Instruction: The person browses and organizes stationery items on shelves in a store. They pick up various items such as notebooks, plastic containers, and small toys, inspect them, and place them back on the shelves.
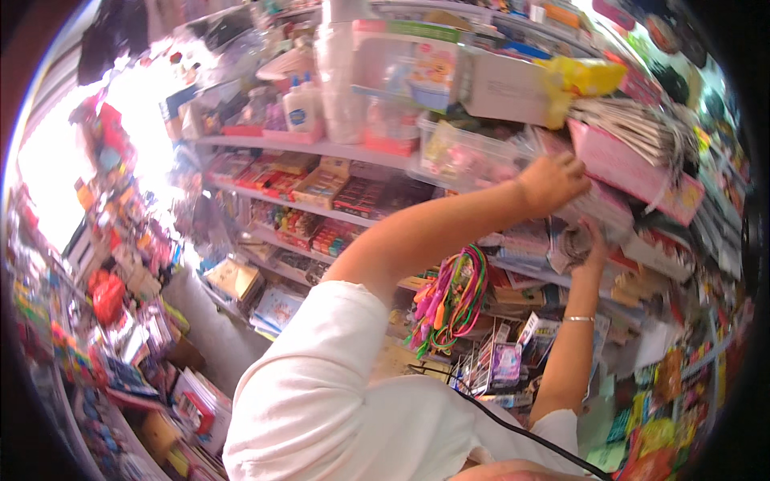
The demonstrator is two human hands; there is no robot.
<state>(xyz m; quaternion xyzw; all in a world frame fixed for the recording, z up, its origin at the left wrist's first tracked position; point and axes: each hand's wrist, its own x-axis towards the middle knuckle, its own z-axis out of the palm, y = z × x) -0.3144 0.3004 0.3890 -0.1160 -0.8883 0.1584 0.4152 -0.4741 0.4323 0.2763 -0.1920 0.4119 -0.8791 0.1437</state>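
My left hand [554,181] reaches across to the shelf, palm down with bent fingers, beside a clear plastic bin [460,156] of small pink and yellow items. Its fingertips are near a pink box [631,165] with a stack of papers or flat packets on it; whether they grip anything is unclear. Below it, my right hand [592,249], a silver bangle on the wrist, is around a greyish, round, partly see-through thing [571,245], blurred. Clear plastic wrapping [604,210] lies between the two hands.
Shelves carry white glue bottles [298,109], a cardboard box [505,87], a yellow plastic bag [586,77] and small boxed goods. Colourful jump ropes [451,300] hang before the lower shelves, near a wire basket [481,367]. A black cable [511,425] crosses my shirt. Books and goods crowd the left.
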